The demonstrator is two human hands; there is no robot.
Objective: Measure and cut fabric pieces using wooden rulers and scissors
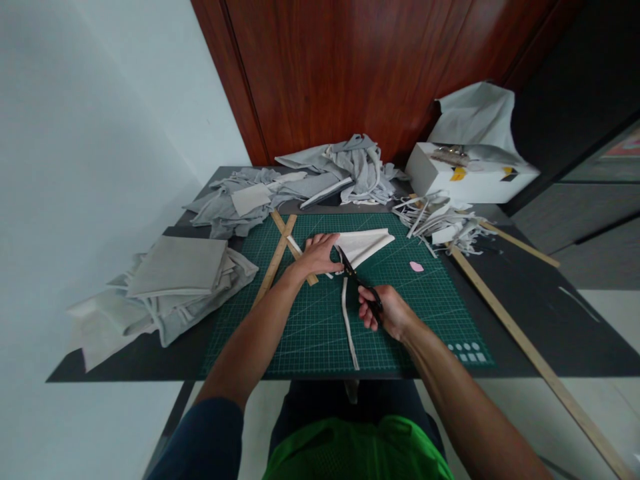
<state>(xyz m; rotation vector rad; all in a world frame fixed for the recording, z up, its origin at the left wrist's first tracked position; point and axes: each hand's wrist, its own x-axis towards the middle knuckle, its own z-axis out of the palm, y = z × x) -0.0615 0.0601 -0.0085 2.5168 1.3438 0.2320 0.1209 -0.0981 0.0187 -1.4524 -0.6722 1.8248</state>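
Note:
My right hand (pixel 385 311) grips a pair of black-handled scissors (pixel 371 298). Their blades point up and left, at the near edge of a pale off-white piece of cloth (pixel 364 244) on the green cutting mat (pixel 310 333). Lying over the left end of that cloth, my left hand (pixel 320 255) has its thumb and fingers spread apart, with the blade tips close to them. A narrow cut strip of cloth (pixel 349 323) runs down the mat below the scissors. Two wooden rulers (pixel 273 267) cross just left of my left hand, one partly hidden under it.
Folded grey cloth (pixel 177 267) is stacked at the left, and crumpled cloth (pixel 360 167) lies at the back. Thin scraps (pixel 445 223) heap up at the right, near a white box (pixel 465 177). A long wooden strip (pixel 520 340) overhangs the front edge. A pink scrap (pixel 417 266) rests on the mat.

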